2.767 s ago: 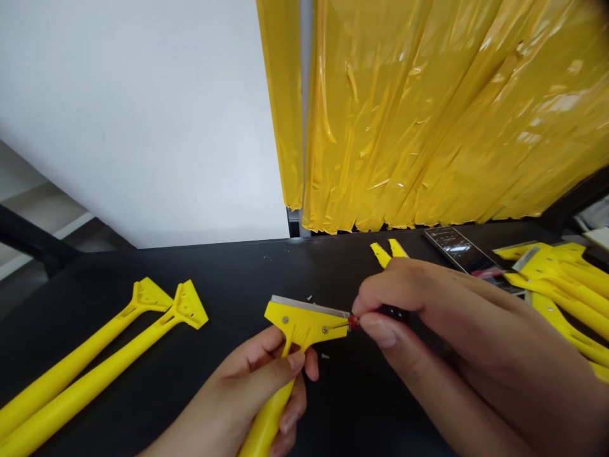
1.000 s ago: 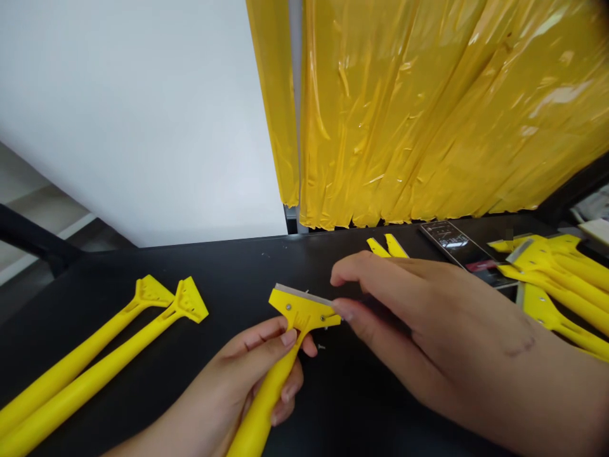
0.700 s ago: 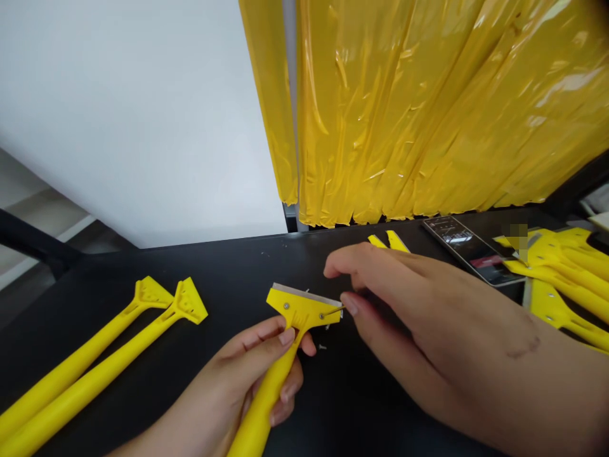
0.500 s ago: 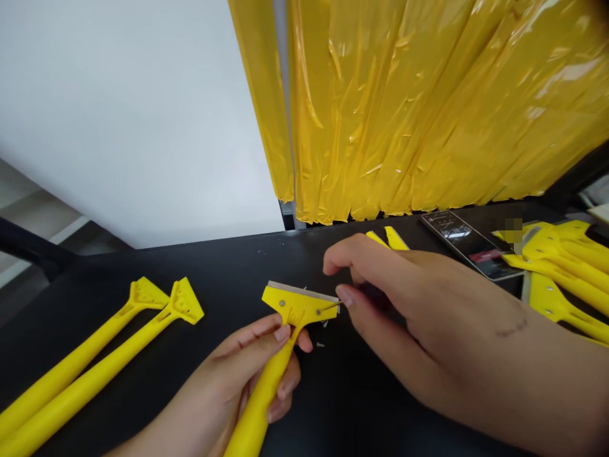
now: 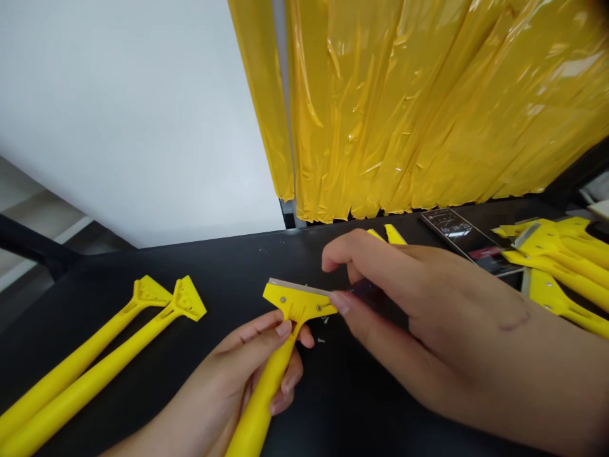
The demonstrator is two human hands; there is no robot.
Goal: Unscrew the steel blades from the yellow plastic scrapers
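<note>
My left hand (image 5: 259, 365) is closed around a yellow long-handled scraper (image 5: 271, 381), just below its head. A metal blade (image 5: 297, 286) runs along the head's top edge, with a screw (image 5: 282, 299) at left and another screw (image 5: 318, 308) at right. My right hand (image 5: 409, 311) is at the head's right end, fingers pinched on a thin metal hex key (image 5: 325, 307), mostly hidden, whose tip meets the right screw. Small loose screws (image 5: 321, 341) lie on the black table behind the head.
Two yellow scraper handles (image 5: 104, 362) without blades lie at left. Several bladed scrapers (image 5: 547, 292) are piled at right beside a phone (image 5: 469, 238). Yellow pieces (image 5: 394, 234) lie behind my right hand. Yellow plastic sheeting (image 5: 404, 108) hangs behind the black table (image 5: 228, 260).
My right thumb has moved slightly left and now covers the right end of the scraper head and most of the hex key. The left hand keeps its hold.
</note>
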